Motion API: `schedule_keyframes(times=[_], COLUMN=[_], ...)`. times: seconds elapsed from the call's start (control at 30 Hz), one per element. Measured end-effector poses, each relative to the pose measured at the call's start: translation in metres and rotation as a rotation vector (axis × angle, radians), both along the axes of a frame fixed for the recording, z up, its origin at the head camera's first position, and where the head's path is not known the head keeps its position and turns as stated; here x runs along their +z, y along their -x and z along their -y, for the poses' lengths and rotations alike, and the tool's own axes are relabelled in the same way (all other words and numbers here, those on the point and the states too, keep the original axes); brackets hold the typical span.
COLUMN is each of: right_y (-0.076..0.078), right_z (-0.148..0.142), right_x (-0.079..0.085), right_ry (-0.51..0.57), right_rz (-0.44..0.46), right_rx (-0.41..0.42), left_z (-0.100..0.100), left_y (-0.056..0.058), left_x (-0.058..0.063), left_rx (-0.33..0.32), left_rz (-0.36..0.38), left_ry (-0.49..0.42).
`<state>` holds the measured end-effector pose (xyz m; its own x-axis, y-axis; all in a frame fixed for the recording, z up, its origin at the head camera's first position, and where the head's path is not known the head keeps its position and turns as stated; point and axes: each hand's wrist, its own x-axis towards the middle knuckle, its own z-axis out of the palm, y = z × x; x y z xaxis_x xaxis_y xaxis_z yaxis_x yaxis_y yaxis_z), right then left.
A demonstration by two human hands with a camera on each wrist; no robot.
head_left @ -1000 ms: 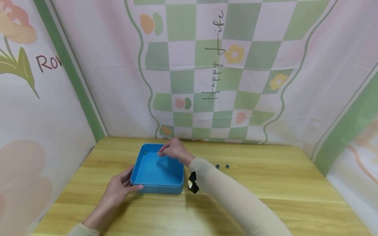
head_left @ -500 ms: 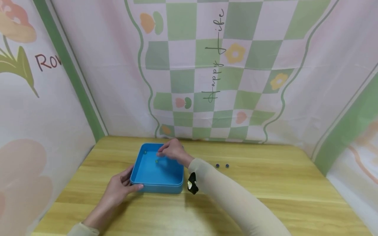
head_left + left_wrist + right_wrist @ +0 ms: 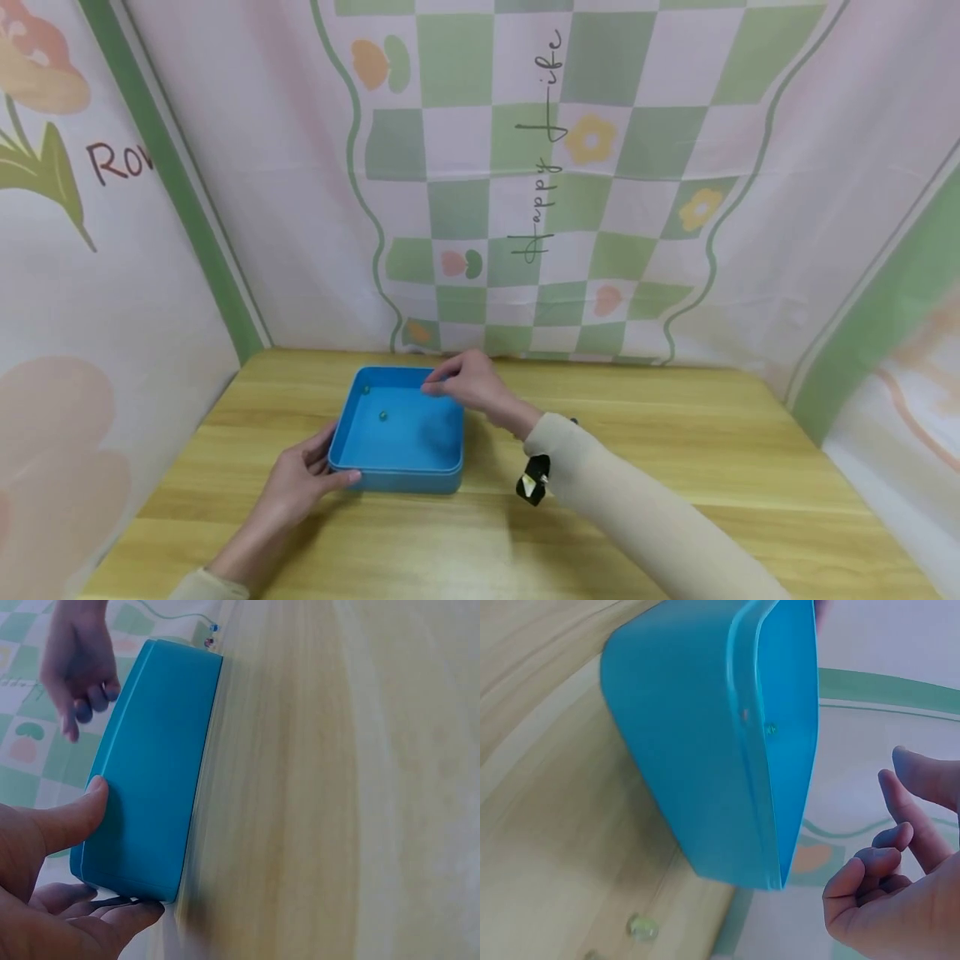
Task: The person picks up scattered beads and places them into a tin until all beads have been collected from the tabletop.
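A blue open-topped box (image 3: 408,481) stands on the table. My left hand (image 3: 300,479) grips its near left corner, thumb on the front wall (image 3: 154,750) and fingers against the side. Inside the box lie two small glass marbles, one near the far left corner (image 3: 366,389) and the other farther in on the floor (image 3: 383,415). My right hand (image 3: 480,385) hovers over the box's right rim and holds nothing. In the right wrist view, thumb and index finger of that hand (image 3: 915,900) are apart, with the other fingers loosely curled.
Right of the box, two marbles rest on the wooden table (image 3: 637,467); my right sleeve (image 3: 600,475) partly hides them in the head view. One marble (image 3: 643,927) shows plainly in the right wrist view. A patterned curtain (image 3: 540,208) hangs behind the table.
A marble has come into sight beneath my right hand and rolled left across the box floor. My right hand has drawn back to the right. My left hand keeps its grip.
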<state>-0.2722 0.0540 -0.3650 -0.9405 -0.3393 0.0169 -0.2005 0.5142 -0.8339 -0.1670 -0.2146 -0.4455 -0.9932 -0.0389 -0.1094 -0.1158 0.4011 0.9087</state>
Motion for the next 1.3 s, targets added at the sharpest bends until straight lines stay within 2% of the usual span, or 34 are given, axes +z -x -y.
schedule_keyframes(times=[0.2, 0.37, 0.6, 0.93, 1.3], right_y=[-0.008, -0.014, -0.020, -0.024, -0.031], right_z=[-0.027, -0.047, -0.071, -0.106, -0.136], right_x=[0.000, -0.007, -0.015, -0.027, -0.038], right_ry=[0.056, 0.101, 0.080, 0.090, 0.134], right_rz=[0.010, 0.027, 0.032, 0.075, 0.085], right_rx=[-0.020, -0.057, -0.135, -0.193, -0.278], left_z=[0.000, -0.001, -0.001, -0.001, -0.001], left_y=[0.001, 0.001, 0.001, 0.001, 0.001], left_x=[-0.001, -0.001, -0.001, -0.002, -0.001], left_rx=[-0.006, -0.001, 0.000, -0.001, -0.010], left_rz=[0.004, 0.006, 0.003, 0.008, 0.013], left_ry=[0.000, 0.006, -0.001, -0.005, -0.004])
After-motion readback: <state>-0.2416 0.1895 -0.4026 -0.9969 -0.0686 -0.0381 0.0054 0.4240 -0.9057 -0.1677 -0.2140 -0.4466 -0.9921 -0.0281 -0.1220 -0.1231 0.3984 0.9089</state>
